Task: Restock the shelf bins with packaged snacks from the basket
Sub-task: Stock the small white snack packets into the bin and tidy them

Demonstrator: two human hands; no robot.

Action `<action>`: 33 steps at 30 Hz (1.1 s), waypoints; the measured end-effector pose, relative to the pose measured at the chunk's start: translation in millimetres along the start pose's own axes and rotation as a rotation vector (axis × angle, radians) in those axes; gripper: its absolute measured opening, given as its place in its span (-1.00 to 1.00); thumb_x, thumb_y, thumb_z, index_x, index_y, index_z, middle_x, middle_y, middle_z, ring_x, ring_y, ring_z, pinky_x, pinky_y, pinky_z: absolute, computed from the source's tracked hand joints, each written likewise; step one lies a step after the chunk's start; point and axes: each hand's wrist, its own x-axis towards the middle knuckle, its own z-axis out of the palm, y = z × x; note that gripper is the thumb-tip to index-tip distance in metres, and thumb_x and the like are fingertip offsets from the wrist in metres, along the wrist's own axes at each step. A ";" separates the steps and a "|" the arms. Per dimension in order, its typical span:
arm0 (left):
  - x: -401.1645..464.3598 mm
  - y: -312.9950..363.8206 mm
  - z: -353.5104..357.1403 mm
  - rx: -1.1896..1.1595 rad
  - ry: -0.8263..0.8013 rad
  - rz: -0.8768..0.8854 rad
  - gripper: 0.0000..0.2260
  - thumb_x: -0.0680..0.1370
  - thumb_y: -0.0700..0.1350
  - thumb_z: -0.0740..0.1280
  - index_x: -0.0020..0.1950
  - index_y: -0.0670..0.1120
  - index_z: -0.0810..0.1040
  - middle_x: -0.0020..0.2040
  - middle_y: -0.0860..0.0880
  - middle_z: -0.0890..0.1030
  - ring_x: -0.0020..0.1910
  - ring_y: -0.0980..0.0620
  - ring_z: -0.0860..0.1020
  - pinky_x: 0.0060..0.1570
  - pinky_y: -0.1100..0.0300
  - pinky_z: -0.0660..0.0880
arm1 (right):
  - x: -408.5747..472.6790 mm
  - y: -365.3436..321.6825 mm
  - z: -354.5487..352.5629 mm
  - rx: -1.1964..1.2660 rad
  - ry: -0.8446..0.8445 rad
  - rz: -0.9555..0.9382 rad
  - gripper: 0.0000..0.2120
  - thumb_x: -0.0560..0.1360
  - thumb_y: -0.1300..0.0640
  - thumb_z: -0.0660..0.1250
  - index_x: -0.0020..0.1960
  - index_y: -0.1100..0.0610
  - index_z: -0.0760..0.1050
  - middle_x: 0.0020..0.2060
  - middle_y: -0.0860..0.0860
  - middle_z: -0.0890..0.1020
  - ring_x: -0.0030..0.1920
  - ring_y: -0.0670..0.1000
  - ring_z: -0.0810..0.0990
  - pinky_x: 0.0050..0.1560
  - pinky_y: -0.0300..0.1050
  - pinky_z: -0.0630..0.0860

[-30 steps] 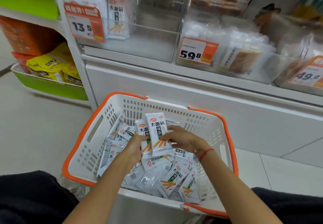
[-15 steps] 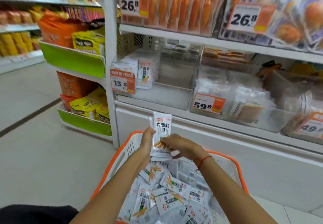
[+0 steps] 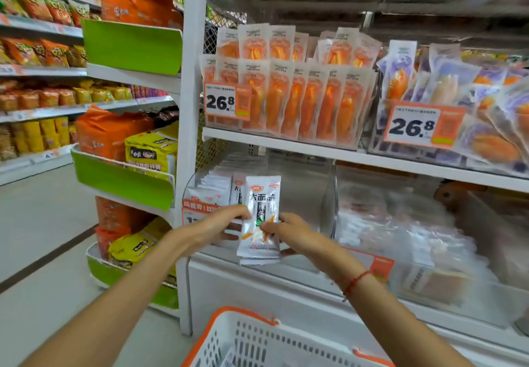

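Before the clear bin (image 3: 297, 195), both hands' grip pinches upright snack packets (image 3: 262, 220).

White snack packets (image 3: 261, 223) stacked upright before the clear shelf bin (image 3: 300, 195); white, orange-rimmed basket (image 3: 257, 341) below.

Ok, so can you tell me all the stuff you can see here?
white snack packets: small stack, white with orange sticks, held upright before the lower shelf
clear bin: one, see-through, lower shelf, a few matching white packets at its left
basket: one, white with orange rim, bottom middle
orange packets: many, upright rows, upper shelf
purple packets: many, upper shelf right
price tags: two read 26.8, orange and white
green side trays: several, holding orange and yellow bags, left
left hand: grips the stack's left edge
right hand: grips its right edge, red string on wrist
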 end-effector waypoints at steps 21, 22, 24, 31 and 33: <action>97.3 15.6 -59.3 1.387 0.613 0.234 -0.35 0.32 0.16 0.50 0.34 0.00 0.42 0.24 -0.01 0.47 0.24 -0.06 0.34 0.16 0.07 0.27 | 158.1 18.1 18.2 -0.280 0.221 -0.060 -0.41 0.38 0.22 0.46 0.30 0.05 0.24 0.11 0.10 0.58 0.11 0.16 0.58 0.13 0.17 0.52; 99.8 15.7 -59.7 1.405 0.614 0.227 -0.32 0.32 0.15 0.50 0.37 0.00 0.37 0.27 -0.02 0.45 0.26 -0.06 0.33 0.17 0.07 0.27 | 163.1 18.7 21.2 -0.281 0.211 -0.023 -0.43 0.38 0.21 0.45 0.28 0.09 0.24 0.14 0.11 0.57 0.13 0.17 0.56 0.15 0.15 0.52; 104.9 16.4 -59.9 1.461 0.582 0.222 -0.25 0.35 0.13 0.49 0.44 -0.02 0.27 0.33 -0.04 0.38 0.31 -0.07 0.29 0.21 0.06 0.27 | 170.0 19.5 26.5 -0.331 0.189 0.055 -0.44 0.39 0.19 0.45 0.27 0.15 0.23 0.18 0.13 0.54 0.16 0.18 0.54 0.18 0.05 0.50; 126.2 13.0 -44.5 1.745 0.462 0.201 -0.23 0.44 0.00 0.42 0.52 -0.03 0.07 0.44 -0.05 0.28 0.41 -0.05 0.22 0.31 0.07 0.20 | 171.5 18.5 30.7 -0.589 0.307 0.109 -0.29 0.39 -0.01 0.46 0.39 0.18 0.20 0.27 0.14 0.44 0.27 0.18 0.46 0.20 0.02 0.44; 129.3 13.8 -42.9 1.791 0.465 0.213 -0.26 0.45 0.02 0.41 0.51 -0.06 0.10 0.43 -0.06 0.29 0.41 -0.05 0.23 0.32 0.06 0.19 | 171.8 20.6 24.6 -0.518 0.292 0.172 -0.30 0.38 -0.01 0.47 0.37 0.20 0.22 0.22 0.13 0.46 0.22 0.17 0.51 0.17 0.03 0.48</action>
